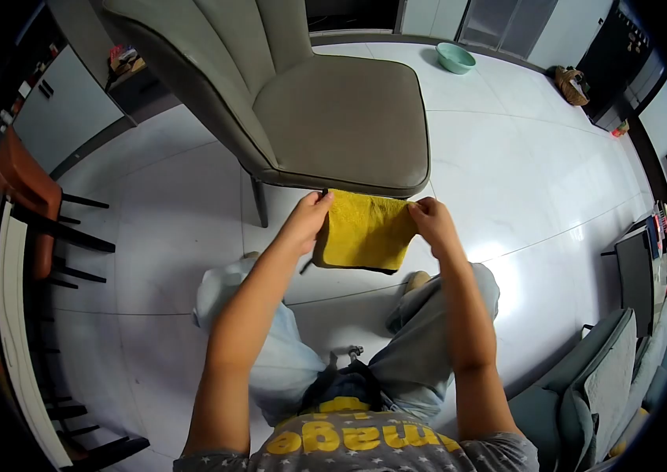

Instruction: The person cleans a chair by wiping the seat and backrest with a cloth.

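Observation:
A yellow cloth (366,232) with a dark edge hangs between my two hands, just in front of the chair's front edge. My left hand (307,219) pinches its upper left corner. At the upper right corner, the fingers of my right hand (433,223) are closed on the same cloth. Beyond it stands a grey-brown padded chair (341,118), its seat facing right and its backrest at the upper left. Whether the cloth touches the chair cannot be made out. The lower edge of the cloth hangs above the floor between my knees.
White tiles cover the floor (168,228). A green basin (455,58) sits at the back, and a wicker basket (571,86) lies farther right. An orange-brown chair (28,193) stands at the left by a table edge (15,315). A grey-green sofa (577,393) fills the lower right.

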Demonstrator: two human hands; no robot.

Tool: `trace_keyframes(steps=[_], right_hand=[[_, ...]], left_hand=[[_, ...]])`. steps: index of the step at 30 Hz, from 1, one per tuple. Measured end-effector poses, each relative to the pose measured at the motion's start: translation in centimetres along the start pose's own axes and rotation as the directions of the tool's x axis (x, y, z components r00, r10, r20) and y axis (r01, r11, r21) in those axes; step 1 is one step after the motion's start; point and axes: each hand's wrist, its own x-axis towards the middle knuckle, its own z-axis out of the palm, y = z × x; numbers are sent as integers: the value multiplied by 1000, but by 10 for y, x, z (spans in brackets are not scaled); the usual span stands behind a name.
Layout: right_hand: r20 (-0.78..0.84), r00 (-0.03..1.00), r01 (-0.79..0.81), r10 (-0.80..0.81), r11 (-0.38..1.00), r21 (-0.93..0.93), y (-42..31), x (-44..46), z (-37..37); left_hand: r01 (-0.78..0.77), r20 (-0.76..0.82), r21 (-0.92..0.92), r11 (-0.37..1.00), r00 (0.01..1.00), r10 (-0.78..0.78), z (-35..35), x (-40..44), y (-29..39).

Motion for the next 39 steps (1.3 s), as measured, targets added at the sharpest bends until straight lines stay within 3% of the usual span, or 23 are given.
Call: trace_keyframes(steps=[1, 3, 4, 8, 11, 15, 17, 19, 20, 21, 23, 24, 25, 27, 29, 31, 33, 34, 35, 36, 37, 38, 39], right_hand=[[-150, 983, 81, -107, 981, -174, -6, -4, 12], [-190, 945, 222, -267, 948, -228, -2, -4, 39], [-178, 948, 237, -262, 960, -149, -10, -8, 43], [-205, 919, 351, -338, 936, 29, -36, -22, 54], [-246, 886, 437, -393, 885, 161, -43, -26, 55], [-60, 915, 388, -400, 824, 413, -42, -30, 49], [20, 895, 394, -446, 809, 436, -41, -33, 39], [146, 824, 432, -547, 775, 461, -46, -36, 33], [224, 846, 311, -484, 788, 531, -50, -41, 30], [226, 845, 311, -485, 788, 531, -49, -41, 29], [111, 894, 388, -435, 874, 293, -42, -39, 28], [-125, 859, 512, -497, 834, 204, -39, -36, 31], [-189, 780, 618, -596, 781, 85, -37, -33, 27], [-236, 704, 692, -670, 722, 15, -43, -36, 38], [-5, 715, 697, -699, 713, -70, -43, -41, 54], [-28, 759, 649, -650, 760, -37, -47, -44, 64], [-56, 822, 568, -566, 812, 134, -40, -29, 66], [-13, 873, 467, -488, 828, 309, -39, -25, 65], [-12, 908, 407, -419, 873, 269, -38, -25, 63], [-41, 932, 359, -359, 906, 224, -43, -26, 61], [-73, 952, 306, -297, 935, 180, -47, -26, 60], [-74, 949, 315, -307, 932, 181, -47, -24, 60], [-118, 950, 307, -288, 931, 198, -44, -19, 61]], left_hand=[[-8, -33, -27, 1000, 999, 7, 6, 0, -4], [-202, -88, 45, 978, 975, 205, 14, 19, -35], [-212, -135, 115, 971, 965, 226, 27, 8, -29], [-430, -16, 276, 859, 892, 452, 48, -4, -35], [-504, 86, 248, 827, 862, 499, 43, -5, -32], [-524, 143, 50, 850, 846, 513, 39, -5, -30], [-601, 103, -126, 789, 783, 613, 43, -7, -29], [-588, 82, -56, 807, 803, 590, 37, -12, -23], [-520, 40, -87, 850, 850, 524, 34, -13, -20], [-449, 0, -120, 885, 892, 452, 31, -13, -18], [-394, -28, -235, 889, 916, 399, 25, -12, -19], [-381, -44, -314, 870, 921, 387, 25, -11, -18], [-367, -58, -392, 844, 925, 375, 24, -11, -17], [-370, -60, -450, 812, 921, 386, 26, -14, -15], [-263, 103, -502, 824, 928, 358, 27, -22, -10], [-225, 275, -395, 891, 896, 349, 20, -22, -9], [-52, 496, -348, 936, 838, 230, 6, -20, 4], [-112, 439, -267, 957, 870, 224, 7, -27, 12], [-126, 436, -266, 956, 869, 235, 1, -23, 13], [-391, 275, 6, 920, 886, 374, -10, -14, 12], [-557, 148, 311, 770, 829, 540, -17, -13, 18], [-512, -54, 423, 748, 809, 585, -27, -15, 22], [-560, -140, 476, 678, 713, 687, -50, 1, 18]])
